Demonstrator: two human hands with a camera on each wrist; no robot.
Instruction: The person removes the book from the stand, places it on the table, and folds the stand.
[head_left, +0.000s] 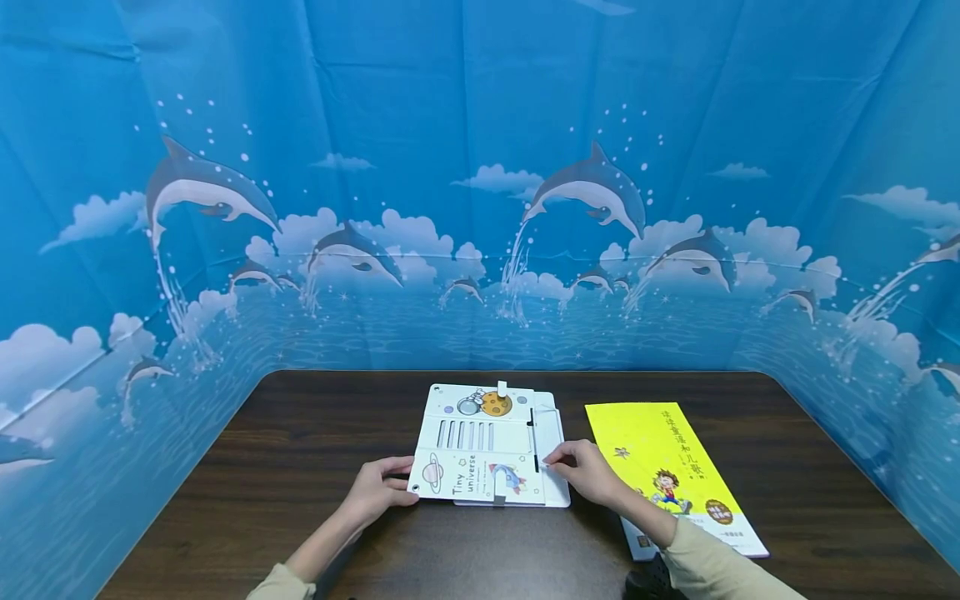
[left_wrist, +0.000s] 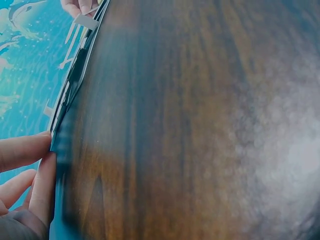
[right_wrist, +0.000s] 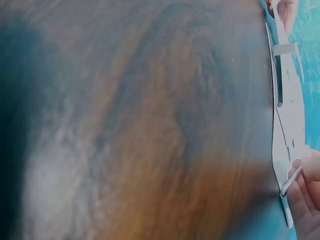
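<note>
A white book stand (head_left: 480,482) with cartoon planets, an astronaut and the words "Tiny universe" lies on the table in the head view. My left hand (head_left: 381,486) pinches its left edge between thumb and finger, seen closely in the left wrist view. At the stand's right side, my right hand (head_left: 588,473) pinches a thin white rod (right_wrist: 292,181), the stand's support piece, beside the back panel (head_left: 551,429). White clips (head_left: 502,388) stick out at the stand's top and bottom edges. In the right wrist view the panels are seen edge-on, slightly apart.
A yellow book (head_left: 637,442) with a cartoon child on its cover lies right of the stand, partly behind my right forearm. A black object (head_left: 647,581) sits near the front edge. The dark wooden table (head_left: 300,433) meets a blue dolphin-print curtain (head_left: 450,125).
</note>
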